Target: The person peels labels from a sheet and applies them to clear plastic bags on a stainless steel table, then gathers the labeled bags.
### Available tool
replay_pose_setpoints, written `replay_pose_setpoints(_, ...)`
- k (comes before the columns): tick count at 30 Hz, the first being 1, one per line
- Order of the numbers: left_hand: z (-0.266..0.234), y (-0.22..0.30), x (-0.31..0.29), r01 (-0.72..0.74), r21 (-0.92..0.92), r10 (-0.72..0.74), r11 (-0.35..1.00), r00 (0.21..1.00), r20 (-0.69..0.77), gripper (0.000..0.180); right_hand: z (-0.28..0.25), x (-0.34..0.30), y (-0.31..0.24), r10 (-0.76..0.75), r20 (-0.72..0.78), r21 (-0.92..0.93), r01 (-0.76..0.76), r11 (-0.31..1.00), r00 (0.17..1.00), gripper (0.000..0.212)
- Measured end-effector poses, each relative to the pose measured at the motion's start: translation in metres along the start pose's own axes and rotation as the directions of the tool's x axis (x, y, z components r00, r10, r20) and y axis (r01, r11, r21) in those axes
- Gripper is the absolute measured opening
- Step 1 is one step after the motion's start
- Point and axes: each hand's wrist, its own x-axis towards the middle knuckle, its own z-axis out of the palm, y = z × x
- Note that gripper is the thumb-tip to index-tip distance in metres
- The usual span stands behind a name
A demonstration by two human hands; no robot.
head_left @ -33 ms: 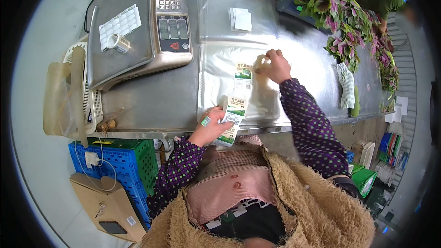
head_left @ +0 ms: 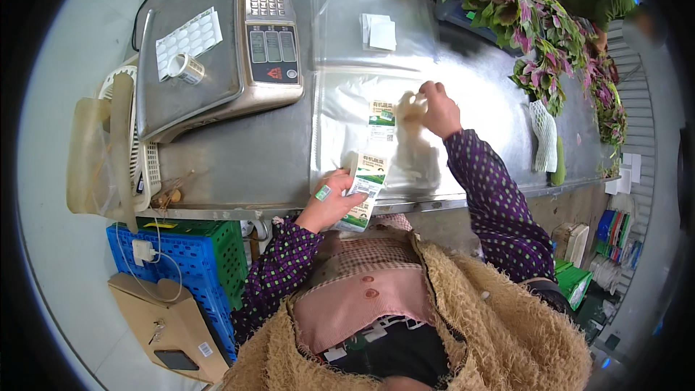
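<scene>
My left hand (head_left: 333, 204) grips a strip of printed green-and-white labels (head_left: 371, 168) at the table's front edge, its thumb lying across them. A small green sticker (head_left: 323, 192) is on the back of that hand. Just beyond, one label (head_left: 381, 122) lies on a stack of clear plastic bags (head_left: 334, 123) spread flat on the metal table. My right hand (head_left: 441, 111) is above the right side of the bags, fingers pinched together. Glare hides whether anything is between them.
A weighing scale (head_left: 271, 76) stands at left, with a sticker sheet (head_left: 190, 38) and a small label roll (head_left: 187, 69) on its pan. White cards (head_left: 378, 32) lie at the back. Purple-green leafy vegetables (head_left: 539, 65) and a white foam net (head_left: 542, 134) occupy the right, near another person's arm (head_left: 597, 0).
My right hand has shifted slightly right and away from the label on the bags. The left hand keeps hold of the label strip almost unmoved.
</scene>
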Motion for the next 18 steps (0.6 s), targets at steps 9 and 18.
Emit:
replay_pose_setpoints(9,0.004,0.032,-0.027,-0.192,-0.017,0.191,0.981,0.959,0.208,0.021,0.054,-0.057,-0.027,-0.332,0.069,0.374,0.284,0.883,0.941,0.014)
replay_pose_setpoints(18,0.003,0.002,-0.006,-0.065,0.099,0.075,0.993,0.992,-0.105,0.023,-0.095,0.087,-0.030,-0.258,-0.344,-0.123,0.229,0.965,0.903,0.023)
